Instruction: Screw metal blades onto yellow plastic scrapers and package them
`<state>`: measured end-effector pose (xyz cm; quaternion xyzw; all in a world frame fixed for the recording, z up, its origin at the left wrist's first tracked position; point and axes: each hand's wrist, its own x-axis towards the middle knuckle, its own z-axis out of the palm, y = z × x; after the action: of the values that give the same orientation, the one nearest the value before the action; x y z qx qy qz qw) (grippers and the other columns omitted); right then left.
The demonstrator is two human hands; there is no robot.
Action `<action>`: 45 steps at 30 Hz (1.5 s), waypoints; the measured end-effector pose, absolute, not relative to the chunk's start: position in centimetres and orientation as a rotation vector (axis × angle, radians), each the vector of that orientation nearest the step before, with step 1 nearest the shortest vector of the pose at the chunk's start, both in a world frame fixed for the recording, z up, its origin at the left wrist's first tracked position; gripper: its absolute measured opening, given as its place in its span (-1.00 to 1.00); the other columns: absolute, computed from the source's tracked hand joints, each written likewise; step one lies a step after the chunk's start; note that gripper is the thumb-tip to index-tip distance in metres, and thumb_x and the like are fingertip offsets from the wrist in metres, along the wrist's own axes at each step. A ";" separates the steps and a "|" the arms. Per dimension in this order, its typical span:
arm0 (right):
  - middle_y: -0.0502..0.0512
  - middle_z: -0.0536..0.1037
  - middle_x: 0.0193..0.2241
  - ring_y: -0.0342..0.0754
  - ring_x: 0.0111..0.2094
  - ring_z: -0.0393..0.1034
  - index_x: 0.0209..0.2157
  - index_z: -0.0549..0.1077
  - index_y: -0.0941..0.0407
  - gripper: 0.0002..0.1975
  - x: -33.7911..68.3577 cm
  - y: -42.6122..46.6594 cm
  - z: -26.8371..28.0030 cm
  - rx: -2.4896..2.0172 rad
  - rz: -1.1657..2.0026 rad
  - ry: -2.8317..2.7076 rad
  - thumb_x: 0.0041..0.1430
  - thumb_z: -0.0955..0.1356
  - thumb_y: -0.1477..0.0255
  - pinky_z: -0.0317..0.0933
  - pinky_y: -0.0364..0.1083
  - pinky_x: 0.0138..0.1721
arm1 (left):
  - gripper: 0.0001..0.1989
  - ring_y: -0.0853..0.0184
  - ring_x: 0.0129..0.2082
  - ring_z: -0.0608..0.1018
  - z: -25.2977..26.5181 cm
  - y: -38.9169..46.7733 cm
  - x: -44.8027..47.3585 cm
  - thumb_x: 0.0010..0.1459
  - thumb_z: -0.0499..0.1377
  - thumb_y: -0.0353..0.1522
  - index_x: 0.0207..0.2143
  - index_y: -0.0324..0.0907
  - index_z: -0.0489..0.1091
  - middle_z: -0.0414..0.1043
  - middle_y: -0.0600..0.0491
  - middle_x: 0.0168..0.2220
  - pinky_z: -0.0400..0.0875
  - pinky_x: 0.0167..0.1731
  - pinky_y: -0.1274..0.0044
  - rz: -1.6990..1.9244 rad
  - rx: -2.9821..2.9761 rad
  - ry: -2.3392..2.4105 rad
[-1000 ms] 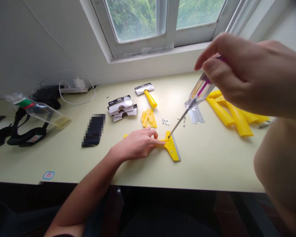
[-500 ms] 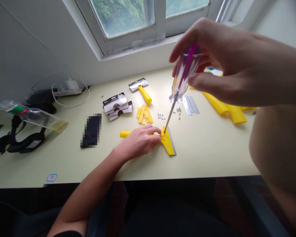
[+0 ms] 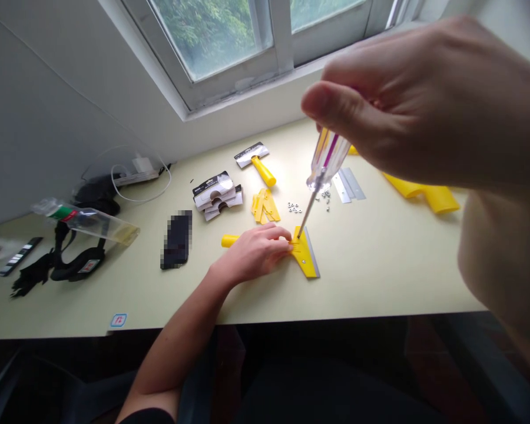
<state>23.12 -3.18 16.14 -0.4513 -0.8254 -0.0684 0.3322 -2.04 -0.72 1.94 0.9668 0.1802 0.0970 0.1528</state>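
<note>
A yellow scraper (image 3: 306,260) with a thin metal blade along its right edge lies flat on the table. My left hand (image 3: 261,250) is closed over its handle and presses it down near the head. My right hand (image 3: 393,112) is wrapped round the clear and purple handle of a screwdriver (image 3: 327,154), held up at a slant. The screwdriver's tip meets the scraper head near its upper hole, and one screw shows in the lower hole. Behind the scraper lie loose nuts (image 3: 294,208), small screws (image 3: 325,199) and yellow plates (image 3: 265,206).
Spare blades (image 3: 348,185) and yellow handles (image 3: 424,191) lie to the right. Printed cards (image 3: 218,195) and a carded scraper (image 3: 263,169) are farther back. A phone (image 3: 176,240), plastic bottle (image 3: 92,224), black strap (image 3: 77,263) and power strip (image 3: 136,178) occupy the left side.
My right hand has turned about the screwdriver handle, its thumb now higher and across the top. The tip stays on the scraper and my left hand keeps its hold. The view has shifted slightly left.
</note>
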 end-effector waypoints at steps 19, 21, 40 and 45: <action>0.01 0.40 -0.43 -0.25 -0.47 0.33 -0.35 0.37 0.22 -0.79 18.2 -2.5 13.2 -0.214 1.169 -1.564 0.34 0.20 0.45 0.27 -0.21 -0.47 | -0.80 0.33 -0.13 0.50 1.8 -0.5 -2.1 0.32 0.08 -0.37 -0.21 -0.15 0.51 0.50 0.02 -0.10 0.46 -0.13 0.43 0.273 2.709 0.524; -0.03 0.35 -0.47 -0.28 -0.54 0.24 -0.40 0.35 0.21 -0.81 17.4 -2.5 12.7 -0.194 1.081 -1.473 0.29 0.28 0.42 0.18 -0.22 -0.55 | -0.80 0.33 -0.13 0.50 1.8 -0.4 -2.1 0.32 0.08 -0.36 -0.22 -0.15 0.52 0.50 0.02 -0.11 0.46 -0.12 0.43 0.269 2.716 0.535; -0.02 0.44 -0.48 -0.22 -0.42 0.36 -0.31 0.51 0.15 -0.69 19.9 -3.2 14.5 -0.883 -0.049 -1.923 0.36 0.19 0.35 0.24 -0.19 -0.27 | -0.81 0.33 -0.13 0.50 1.9 -0.3 -2.2 0.31 0.09 -0.39 -0.22 -0.14 0.52 0.50 0.02 -0.10 0.45 -0.13 0.44 0.269 2.697 0.539; 0.07 0.53 -0.28 -0.13 -0.27 0.43 -0.26 0.49 0.15 -0.88 21.9 -2.8 15.3 -0.664 0.272 -1.924 0.25 0.32 0.43 0.32 -0.12 -0.21 | -0.81 0.33 -0.15 0.50 1.9 -0.3 -2.3 0.31 0.10 -0.37 -0.22 -0.14 0.52 0.50 0.02 -0.11 0.44 -0.16 0.44 0.259 2.702 0.541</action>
<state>21.86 -2.78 15.26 -0.2767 -0.8016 0.1134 0.5177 -2.32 -0.26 1.94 0.9592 0.1922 0.0920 0.1858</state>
